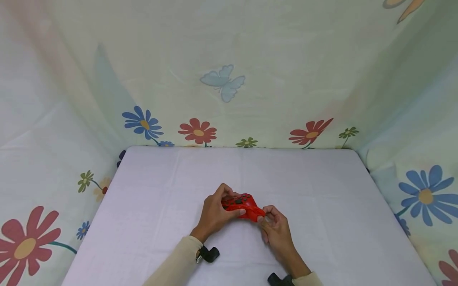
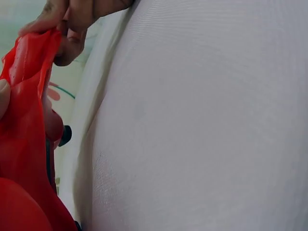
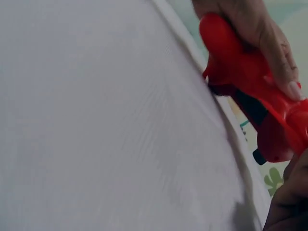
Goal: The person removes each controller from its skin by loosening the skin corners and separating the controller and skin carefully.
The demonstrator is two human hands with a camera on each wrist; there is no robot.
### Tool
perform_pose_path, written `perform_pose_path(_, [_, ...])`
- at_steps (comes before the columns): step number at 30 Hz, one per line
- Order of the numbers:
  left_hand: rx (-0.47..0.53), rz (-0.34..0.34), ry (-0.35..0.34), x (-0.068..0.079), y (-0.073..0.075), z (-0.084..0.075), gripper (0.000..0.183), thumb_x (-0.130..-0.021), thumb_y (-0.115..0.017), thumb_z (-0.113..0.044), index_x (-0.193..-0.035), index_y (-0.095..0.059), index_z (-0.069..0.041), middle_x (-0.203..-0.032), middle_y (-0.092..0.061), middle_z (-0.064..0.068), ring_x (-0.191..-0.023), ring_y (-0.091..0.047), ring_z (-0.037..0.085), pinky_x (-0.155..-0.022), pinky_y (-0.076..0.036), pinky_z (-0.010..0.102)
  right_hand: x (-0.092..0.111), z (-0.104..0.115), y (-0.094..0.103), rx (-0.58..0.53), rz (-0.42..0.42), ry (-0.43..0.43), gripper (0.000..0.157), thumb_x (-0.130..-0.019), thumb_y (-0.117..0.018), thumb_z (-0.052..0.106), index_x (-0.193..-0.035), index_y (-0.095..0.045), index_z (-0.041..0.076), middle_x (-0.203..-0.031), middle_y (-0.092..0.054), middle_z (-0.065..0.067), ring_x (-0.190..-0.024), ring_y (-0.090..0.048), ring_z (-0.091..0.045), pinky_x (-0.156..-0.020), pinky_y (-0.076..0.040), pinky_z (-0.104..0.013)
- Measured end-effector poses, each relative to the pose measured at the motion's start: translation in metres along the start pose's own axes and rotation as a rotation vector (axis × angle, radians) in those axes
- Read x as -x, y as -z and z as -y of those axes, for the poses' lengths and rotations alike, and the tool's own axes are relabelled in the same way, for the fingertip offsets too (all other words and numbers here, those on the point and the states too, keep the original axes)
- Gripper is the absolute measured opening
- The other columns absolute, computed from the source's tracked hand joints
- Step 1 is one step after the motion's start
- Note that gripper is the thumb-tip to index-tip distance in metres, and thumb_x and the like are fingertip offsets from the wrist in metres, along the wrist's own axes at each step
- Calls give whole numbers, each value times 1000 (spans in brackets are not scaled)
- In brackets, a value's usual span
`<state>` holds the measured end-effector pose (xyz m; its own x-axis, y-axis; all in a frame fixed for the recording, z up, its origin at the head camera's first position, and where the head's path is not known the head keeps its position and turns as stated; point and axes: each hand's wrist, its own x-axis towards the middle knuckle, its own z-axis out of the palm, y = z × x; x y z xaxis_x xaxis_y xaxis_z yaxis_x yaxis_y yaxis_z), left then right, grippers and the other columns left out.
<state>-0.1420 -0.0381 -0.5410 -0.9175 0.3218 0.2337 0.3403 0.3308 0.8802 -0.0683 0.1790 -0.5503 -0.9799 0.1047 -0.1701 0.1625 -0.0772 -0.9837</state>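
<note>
A red game controller [image 1: 239, 201] with dark buttons is held over the white table, in a glossy red rubbery cover [image 2: 29, 110]. My left hand [image 1: 214, 212] grips its left part, thumb along the near side and fingers over the far edge. At the controller's right handle, my right hand [image 1: 277, 228] pinches the cover's end between thumb and fingers. The left wrist view shows the cover drawn out thin at those fingertips, with a thumbstick [image 2: 66, 135] beyond it. In the right wrist view, the left hand's fingers [image 3: 281, 67] press on the cover.
The table [image 1: 161, 178] is spread with a white cloth. Curtains [image 1: 279, 79] printed with flowers and a butterfly hang behind it and along both sides. A black wrist camera [image 1: 209, 254] sits at the left cuff, and another black device [image 1: 279, 279] at the right.
</note>
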Motion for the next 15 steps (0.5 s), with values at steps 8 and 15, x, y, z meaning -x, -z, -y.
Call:
perform_pose_path(8, [-78,-30,-10,2,0,-2,53,-80,-95,-34,-115,-56,-24,-119,-79,-19,-111,-73,4,-97,-56,37,5,7,-5,42,-63,-93,23,-99,-70,0,-117,-55,-2,-97,-63,-9,-47,-40,-11,-43,-35,-20])
perform_pose_path(15, [-270,-47,-75,1,-6,-1,52,-79,-95,-36,-116,-61,-24,-118,-80,-14,-107,-72,6,-90,-51,33,12,8,-2,127,-13,-81,28,-92,-81,5,-110,-60,-1,-85,-69,-13,-43,-47,-15,-42,-42,-24])
